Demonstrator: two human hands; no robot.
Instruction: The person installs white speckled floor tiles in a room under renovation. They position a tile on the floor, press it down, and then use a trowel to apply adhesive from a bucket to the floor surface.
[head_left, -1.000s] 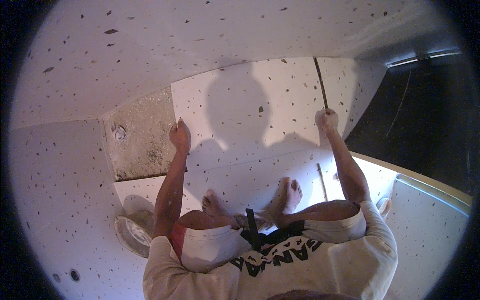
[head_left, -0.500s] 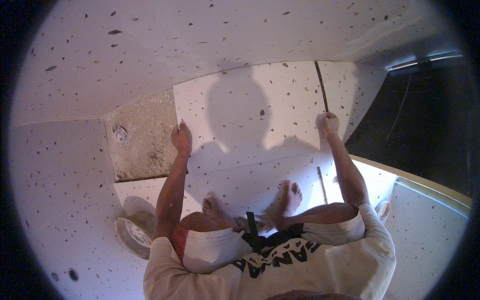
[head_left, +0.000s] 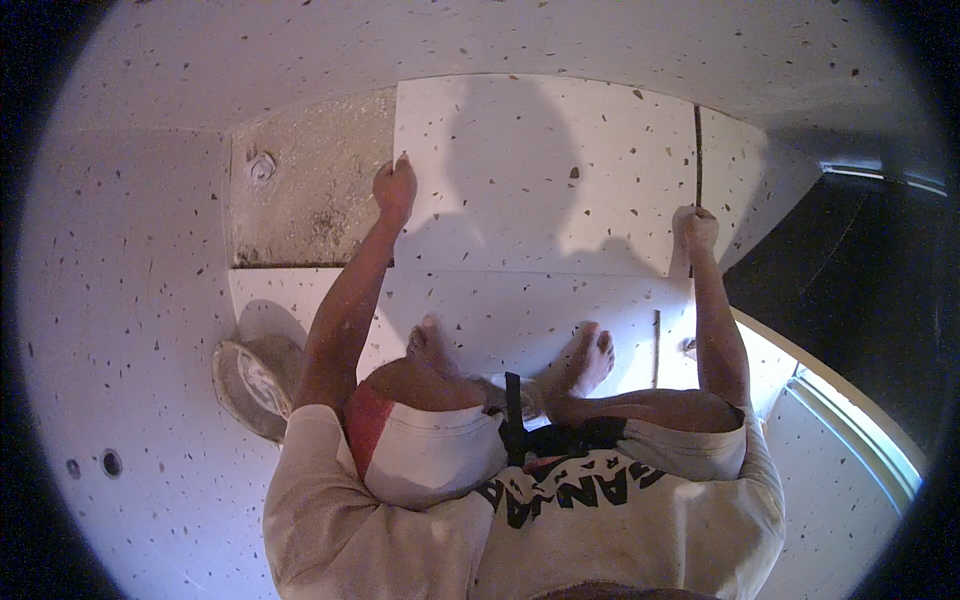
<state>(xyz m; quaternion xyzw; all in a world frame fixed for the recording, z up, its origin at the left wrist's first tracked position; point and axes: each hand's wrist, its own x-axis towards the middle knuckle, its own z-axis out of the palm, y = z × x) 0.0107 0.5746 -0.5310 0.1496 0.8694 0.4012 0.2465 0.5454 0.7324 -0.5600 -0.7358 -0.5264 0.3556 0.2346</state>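
Note:
A large white floor tile (head_left: pixel 620 150) with dark specks lies in front of my feet. My left hand (head_left: pixel 396 190) is closed on its left edge, thumb pointing forward along it. At the opposite edge, my right hand (head_left: pixel 697 230) is closed over the side by a dark narrow gap (head_left: pixel 698 150). Fingertips of both hands are hidden below or behind the edge. Left of the tile is a patch of bare, rough grey-brown bedding (head_left: pixel 310 200), with a round pipe end (head_left: pixel 262 166) in it. My shadow falls across the tile.
A bucket (head_left: pixel 250 385) with pale residue inside stands by my left elbow. Speckled walls (head_left: pixel 120 250) rise around the floor. A thin stick or slot (head_left: pixel 656 350) shows beside my right foot. A dark panel (head_left: pixel 840 250) and a pale sill are at right.
The view has tilted, so the whole floor sits higher in the picture and the tile farther right. Both hands stay closed at the tile's sides; any tile movement is too small to tell.

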